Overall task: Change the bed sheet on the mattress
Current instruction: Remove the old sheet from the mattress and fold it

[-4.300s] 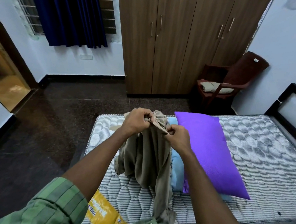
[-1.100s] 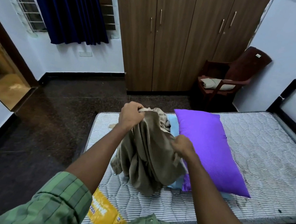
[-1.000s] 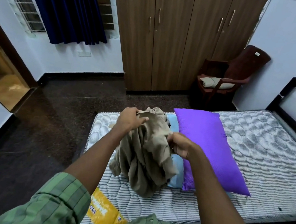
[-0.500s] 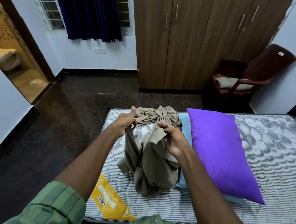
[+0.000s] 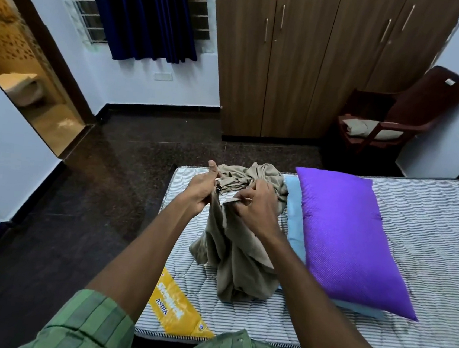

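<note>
The mattress (image 5: pixel 413 249) lay bare, with its striped quilted ticking exposed. The old sheet was therefore judged already removed.

The bed sheet (image 5: pixel 232 247), a tan bundle, remained bunched. Its lower folds rested on the mattress near the front edge toward the left end. Its upper part was held raised above the surface.

The left hand (image 5: pixel 201 190) gripped a fold of the sheet, with fingers curled round the cloth and the thumb raised. The right hand (image 5: pixel 256 207) pinched a neighbouring edge of the same cloth between curled fingers. The two hands were close together, just apart.

A purple pillow (image 5: pixel 349 237) lay on a light blue pillow (image 5: pixel 294 209), just beside the sheet on its right. Both occupied the middle of the mattress.

The step in hand was judged to be sorting the bundle to locate an edge or corner.

The next move would call for:
- drawing the hands apart along one hem to open the cloth;
- clearing the pillows from the mattress, since they would obstruct spreading;
- aligning a sheet corner with a mattress corner.

A yellow label (image 5: pixel 177 307) marked the front left corner.
</note>
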The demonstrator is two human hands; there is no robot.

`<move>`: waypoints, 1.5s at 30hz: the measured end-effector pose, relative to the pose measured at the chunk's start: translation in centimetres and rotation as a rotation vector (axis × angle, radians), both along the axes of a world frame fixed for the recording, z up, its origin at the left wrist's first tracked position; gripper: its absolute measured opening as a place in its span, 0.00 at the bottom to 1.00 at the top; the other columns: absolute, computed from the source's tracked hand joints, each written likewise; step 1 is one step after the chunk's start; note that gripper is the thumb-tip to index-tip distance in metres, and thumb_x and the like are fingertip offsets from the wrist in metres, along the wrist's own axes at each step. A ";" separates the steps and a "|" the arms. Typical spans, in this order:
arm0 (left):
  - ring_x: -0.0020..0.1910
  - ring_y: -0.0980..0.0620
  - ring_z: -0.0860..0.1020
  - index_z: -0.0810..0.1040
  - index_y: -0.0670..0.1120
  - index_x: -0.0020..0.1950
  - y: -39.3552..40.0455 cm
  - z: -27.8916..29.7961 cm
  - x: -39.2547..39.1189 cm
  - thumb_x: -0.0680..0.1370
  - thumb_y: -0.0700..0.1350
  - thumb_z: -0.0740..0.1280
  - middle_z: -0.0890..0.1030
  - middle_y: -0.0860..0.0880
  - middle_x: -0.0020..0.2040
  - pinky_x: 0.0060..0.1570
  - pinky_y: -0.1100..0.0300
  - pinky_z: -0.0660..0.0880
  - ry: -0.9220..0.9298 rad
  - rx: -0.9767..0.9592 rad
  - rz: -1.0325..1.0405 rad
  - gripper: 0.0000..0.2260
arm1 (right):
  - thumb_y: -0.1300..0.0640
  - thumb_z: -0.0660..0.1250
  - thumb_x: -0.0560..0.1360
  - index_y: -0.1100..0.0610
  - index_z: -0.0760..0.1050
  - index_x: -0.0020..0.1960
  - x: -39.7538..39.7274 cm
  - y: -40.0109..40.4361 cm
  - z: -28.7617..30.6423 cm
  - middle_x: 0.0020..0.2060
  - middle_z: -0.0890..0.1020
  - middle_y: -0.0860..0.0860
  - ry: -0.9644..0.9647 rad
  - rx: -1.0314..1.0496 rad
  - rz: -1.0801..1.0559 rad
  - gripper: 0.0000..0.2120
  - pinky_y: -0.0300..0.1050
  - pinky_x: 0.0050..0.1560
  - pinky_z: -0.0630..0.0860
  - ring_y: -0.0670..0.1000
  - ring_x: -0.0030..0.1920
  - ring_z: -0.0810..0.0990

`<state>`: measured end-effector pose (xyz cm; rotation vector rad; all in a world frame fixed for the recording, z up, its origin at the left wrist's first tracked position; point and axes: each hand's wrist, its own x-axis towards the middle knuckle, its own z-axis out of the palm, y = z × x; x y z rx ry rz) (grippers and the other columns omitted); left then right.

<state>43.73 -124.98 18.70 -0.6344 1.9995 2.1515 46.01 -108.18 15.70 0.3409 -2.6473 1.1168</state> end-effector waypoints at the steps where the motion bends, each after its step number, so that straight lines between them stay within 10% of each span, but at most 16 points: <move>1: 0.23 0.58 0.75 0.77 0.44 0.48 0.2 0.0 0.1 0.83 0.63 0.57 0.77 0.54 0.25 0.26 0.65 0.72 0.013 0.018 -0.002 0.23 | 0.53 0.76 0.69 0.47 0.85 0.43 -0.3 0.1 0.1 0.48 0.75 0.44 0.076 0.033 -0.004 0.03 0.47 0.53 0.66 0.49 0.54 0.71; 4: 0.25 0.58 0.69 0.75 0.46 0.50 0.7 0.1 0.2 0.81 0.65 0.60 0.73 0.54 0.26 0.23 0.67 0.67 0.046 0.088 -0.016 0.22 | 0.61 0.70 0.76 0.52 0.79 0.43 -0.4 0.4 1.0 0.45 0.79 0.44 0.010 -0.273 0.170 0.05 0.48 0.54 0.73 0.47 0.50 0.77; 8: 0.24 0.62 0.66 0.73 0.46 0.50 1.7 0.0 0.0 0.78 0.65 0.62 0.67 0.56 0.26 0.21 0.69 0.62 0.061 0.115 -0.022 0.21 | 0.68 0.57 0.84 0.58 0.77 0.49 1.0 -0.3 1.7 0.31 0.78 0.50 -0.479 -0.875 0.135 0.12 0.42 0.32 0.74 0.49 0.30 0.75; 13: 0.20 0.59 0.64 0.75 0.45 0.49 3.4 -0.5 -0.5 0.84 0.62 0.56 0.66 0.52 0.27 0.19 0.65 0.63 0.031 0.077 0.084 0.22 | 0.61 0.62 0.84 0.57 0.81 0.49 2.1 -2.0 -0.5 0.38 0.83 0.56 -0.555 -0.849 0.088 0.11 0.54 0.45 0.78 0.52 0.36 0.80; 18: 0.23 0.56 0.65 0.75 0.45 0.45 4.0 -0.8 -0.9 0.84 0.61 0.58 0.69 0.51 0.27 0.22 0.64 0.62 0.100 -0.002 0.190 0.21 | 0.67 0.62 0.83 0.61 0.78 0.45 3.1 -2.5 -0.1 0.34 0.82 0.51 -0.482 -0.872 0.062 0.11 0.35 0.34 0.75 0.41 0.32 0.80; 25: 0.24 0.59 0.69 0.77 0.46 0.45 4.4 -2.6 -0.2 0.84 0.61 0.59 0.71 0.53 0.27 0.26 0.64 0.68 0.151 -0.030 0.230 0.20 | 0.59 0.69 0.76 0.53 0.85 0.46 2.1 -1.8 -0.9 0.38 0.86 0.44 -0.169 -0.382 -0.080 0.06 0.43 0.43 0.79 0.44 0.40 0.84; 31: 0.33 0.53 0.74 0.82 0.42 0.55 3.6 -2.9 0.9 0.83 0.64 0.56 0.77 0.46 0.38 0.29 0.63 0.70 0.193 -0.088 0.000 0.28 | 0.63 0.69 0.79 0.54 0.82 0.41 1.1 -1.5 -1.5 0.38 0.87 0.50 -0.391 -0.828 -0.220 0.10 0.52 0.47 0.82 0.48 0.39 0.84; 35: 0.40 0.56 0.78 0.84 0.45 0.58 2.7 -3.6 2.6 0.82 0.54 0.68 0.84 0.44 0.45 0.39 0.62 0.76 0.302 -0.222 -0.324 0.14 | 0.63 0.69 0.79 0.56 0.83 0.42 0.4 -0.8 -0.8 0.39 0.87 0.54 -0.389 -0.976 -0.267 0.08 0.54 0.49 0.82 0.50 0.40 0.84; 45: 0.35 0.54 0.80 0.85 0.41 0.45 2.9 -3.9 2.5 0.79 0.45 0.73 0.85 0.47 0.38 0.37 0.61 0.77 0.276 -0.192 -0.035 0.08 | 0.59 0.60 0.78 0.55 0.72 0.37 0.9 -0.7 0.2 0.29 0.74 0.45 -0.332 -0.834 -0.349 0.11 0.48 0.36 0.70 0.44 0.31 0.71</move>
